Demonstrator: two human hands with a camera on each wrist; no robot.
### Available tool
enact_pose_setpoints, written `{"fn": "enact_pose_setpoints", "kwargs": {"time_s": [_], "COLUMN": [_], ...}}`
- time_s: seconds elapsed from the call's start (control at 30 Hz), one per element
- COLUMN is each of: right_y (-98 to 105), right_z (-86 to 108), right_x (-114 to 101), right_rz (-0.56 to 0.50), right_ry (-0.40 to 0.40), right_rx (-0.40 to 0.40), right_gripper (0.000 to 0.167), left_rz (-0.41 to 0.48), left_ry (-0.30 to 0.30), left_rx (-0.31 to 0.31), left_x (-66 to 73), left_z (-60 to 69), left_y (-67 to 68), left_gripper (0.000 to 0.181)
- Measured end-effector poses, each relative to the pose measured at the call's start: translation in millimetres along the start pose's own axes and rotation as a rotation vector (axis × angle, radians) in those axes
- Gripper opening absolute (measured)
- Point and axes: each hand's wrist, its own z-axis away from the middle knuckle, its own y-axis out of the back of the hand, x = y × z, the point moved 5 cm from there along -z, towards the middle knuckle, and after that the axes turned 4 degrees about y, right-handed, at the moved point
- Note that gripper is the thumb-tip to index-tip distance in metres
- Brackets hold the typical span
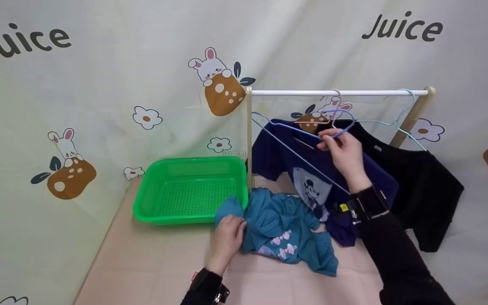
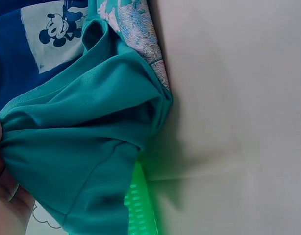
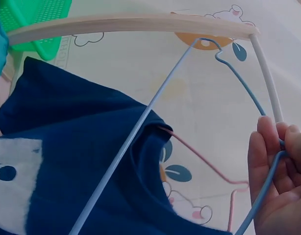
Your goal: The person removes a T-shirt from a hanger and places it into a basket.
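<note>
left grip (image 1: 227, 237): teal shirt (image 1: 275, 216) (creased) | right grip (image 1: 345, 156): thin blue hanger (image 3: 132, 135)

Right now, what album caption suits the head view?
Left hand grips a teal printed shirt beside a green basket; right hand holds a blue hanger.

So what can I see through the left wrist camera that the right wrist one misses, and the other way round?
Only the left wrist view shows the left hand, pinching the teal shirt, and that shirt's pale print.

Only the right wrist view shows the right hand, holding a blue hanger, plus the pink hanger and the rack's white bar.

Both share the navy shirt, part of the green basket and the teal shirt, just a sliver in the right view.
</note>
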Motion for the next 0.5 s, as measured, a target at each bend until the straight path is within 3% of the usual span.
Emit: {"fn": "enact_pose_setpoints", "kwargs": {"time_s": [0.07, 0.23, 0.5], "right_y": [-5.6, -23.2, -50.2], "right_z": [-10.7, -32.2, -58.6], "right_x": [4.5, -7.8, -20.7], "right_rz": [0.038, 0.122, 0.168], "right_ry": [0.010, 0.021, -0.086], "right_rx": [-0.018, -0.078, -0.113], "right_gripper": [0.019, 0.020, 0.025], "left_rz": [0.000, -0.001, -0.008], "left_ry": [0.005, 0.017, -0.005], "left_rx": [-0.007, -0.015, -0.004], "left_x": [-0.4, -2.1, -2.9], "left_z": [0.8, 1.9, 5.2], "left_y": [-0.5, -2.0, -4.9], "left_gripper": [0.003, 0.004, 0.004]}}
